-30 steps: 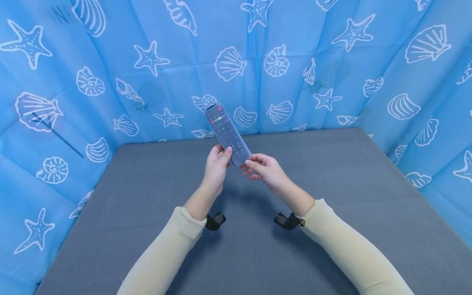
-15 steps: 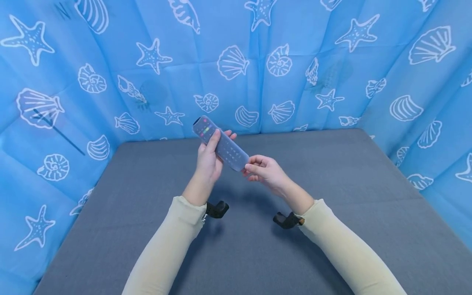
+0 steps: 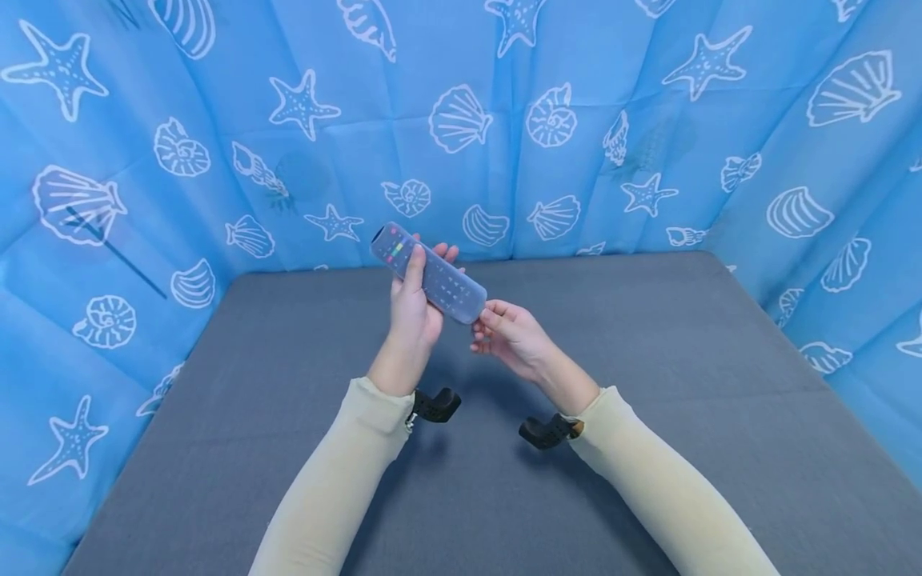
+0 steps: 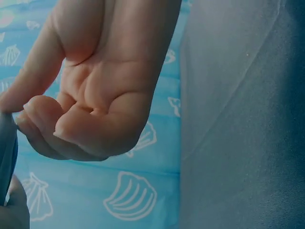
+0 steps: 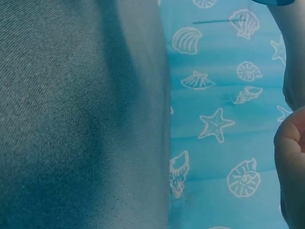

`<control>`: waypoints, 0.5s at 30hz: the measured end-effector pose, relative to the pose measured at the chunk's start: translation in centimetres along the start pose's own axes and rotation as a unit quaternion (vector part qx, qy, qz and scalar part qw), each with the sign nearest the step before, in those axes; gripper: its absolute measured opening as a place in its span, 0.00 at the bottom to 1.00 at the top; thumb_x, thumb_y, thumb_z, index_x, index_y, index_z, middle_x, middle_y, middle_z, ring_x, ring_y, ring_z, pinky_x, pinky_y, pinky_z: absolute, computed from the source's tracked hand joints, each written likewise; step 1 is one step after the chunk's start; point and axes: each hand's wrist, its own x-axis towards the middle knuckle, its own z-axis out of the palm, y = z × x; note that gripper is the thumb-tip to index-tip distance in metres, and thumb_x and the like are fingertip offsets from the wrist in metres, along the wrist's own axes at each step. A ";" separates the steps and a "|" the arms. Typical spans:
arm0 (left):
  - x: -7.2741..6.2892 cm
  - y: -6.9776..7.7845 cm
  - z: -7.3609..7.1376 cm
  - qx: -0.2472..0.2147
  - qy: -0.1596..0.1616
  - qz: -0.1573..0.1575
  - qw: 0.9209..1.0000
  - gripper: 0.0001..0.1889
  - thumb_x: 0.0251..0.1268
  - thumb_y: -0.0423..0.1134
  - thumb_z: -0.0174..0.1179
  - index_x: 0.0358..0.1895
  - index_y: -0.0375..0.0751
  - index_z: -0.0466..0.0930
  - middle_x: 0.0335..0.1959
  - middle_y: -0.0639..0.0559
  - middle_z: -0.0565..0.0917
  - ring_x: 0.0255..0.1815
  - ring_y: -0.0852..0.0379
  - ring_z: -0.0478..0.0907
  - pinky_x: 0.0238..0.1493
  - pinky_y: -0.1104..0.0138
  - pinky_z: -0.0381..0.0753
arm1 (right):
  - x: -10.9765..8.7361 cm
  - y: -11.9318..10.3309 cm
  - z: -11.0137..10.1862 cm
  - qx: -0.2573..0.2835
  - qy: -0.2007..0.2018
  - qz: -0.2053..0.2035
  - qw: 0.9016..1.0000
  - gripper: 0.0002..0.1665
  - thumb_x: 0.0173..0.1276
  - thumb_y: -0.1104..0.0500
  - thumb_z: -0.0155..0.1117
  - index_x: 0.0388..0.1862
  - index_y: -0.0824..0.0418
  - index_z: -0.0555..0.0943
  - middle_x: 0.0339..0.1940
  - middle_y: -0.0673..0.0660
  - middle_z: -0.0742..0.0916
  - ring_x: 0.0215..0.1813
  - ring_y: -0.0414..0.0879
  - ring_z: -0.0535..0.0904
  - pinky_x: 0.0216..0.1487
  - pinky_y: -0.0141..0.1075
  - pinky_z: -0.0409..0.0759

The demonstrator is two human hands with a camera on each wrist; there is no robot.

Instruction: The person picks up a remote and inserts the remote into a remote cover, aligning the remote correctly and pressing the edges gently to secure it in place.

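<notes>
A bluish-grey remote control (image 3: 451, 290) with coloured buttons near its top end is held in the air above the table, slanting from upper left to lower right. My left hand (image 3: 415, 316) grips its upper part, thumb across the face and fingers behind. My right hand (image 3: 517, 340) pinches its lower right end between thumb and forefinger. In the left wrist view the right hand (image 4: 105, 90) shows large, its other fingers curled, with a sliver of the remote control (image 4: 6, 152) at the left edge. Only parts of hands show along the right wrist view's edge.
A grey cloth-covered table (image 3: 238, 448) stretches below both hands. Blue curtains (image 3: 324, 176) with white shells and starfish stand behind it and along both sides. Black wrist mounts (image 3: 439, 406) stick inward from both cuffs.
My left hand has shifted its hold from the remote control's lower part to its upper part. The remote control has tilted further left. The right hand still pinches the lower end.
</notes>
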 end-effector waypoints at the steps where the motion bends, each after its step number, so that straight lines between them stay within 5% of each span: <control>1: -0.1 -0.1 0.0 -0.001 0.002 0.003 1.000 0.21 0.77 0.41 0.48 0.69 0.46 0.60 0.44 0.48 0.81 0.50 0.51 0.81 0.62 0.47 0.69 | 0.0 0.0 0.1 -0.003 -0.001 -0.005 1.000 0.08 0.74 0.58 0.57 0.34 0.57 0.78 0.25 0.51 0.80 0.31 0.42 0.76 0.39 0.35 0.79; 9: -0.5 -0.2 0.4 -0.009 -0.013 0.016 1.000 0.21 0.78 0.45 0.45 0.69 0.51 0.60 0.47 0.46 0.79 0.45 0.49 0.82 0.63 0.41 0.65 | -0.3 -0.2 1.2 0.003 0.020 -0.029 0.999 0.12 0.79 0.62 0.44 0.36 0.58 0.75 0.30 0.52 0.79 0.33 0.42 0.75 0.37 0.32 0.78; 15: -0.5 -0.2 0.6 -0.030 0.019 0.000 0.999 0.21 0.78 0.48 0.45 0.69 0.52 0.61 0.47 0.46 0.77 0.44 0.51 0.80 0.64 0.43 0.65 | -0.3 -0.3 1.6 0.052 0.035 -0.029 0.998 0.11 0.78 0.63 0.47 0.38 0.60 0.77 0.29 0.52 0.81 0.32 0.41 0.77 0.37 0.33 0.77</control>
